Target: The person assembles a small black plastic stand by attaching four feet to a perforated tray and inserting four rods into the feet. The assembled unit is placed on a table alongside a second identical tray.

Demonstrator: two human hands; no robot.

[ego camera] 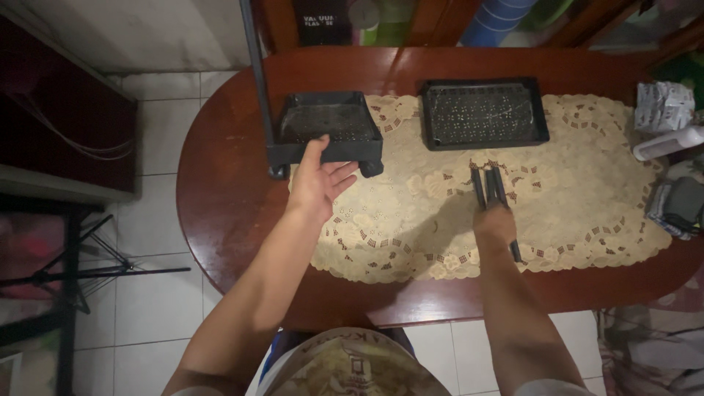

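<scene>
My left hand (320, 178) is spread open, its fingertips against the front wall of a black perforated tray on small wheels (328, 121), which has a thin upright pole (255, 73) at its left corner. My right hand (496, 224) is closed around a bundle of thin black rods (488, 185) lying on the lace cloth (572, 191); one rod end sticks out behind the hand. A second black perforated tray (482, 112) lies flat on the cloth, just beyond the rods.
The oval dark-wood table (227, 191) stands on a white tiled floor. At its right edge lie a white bottle (671, 143), a crumpled packet (664, 105) and a grey bundle (678, 205). A dark stand is on the floor at left.
</scene>
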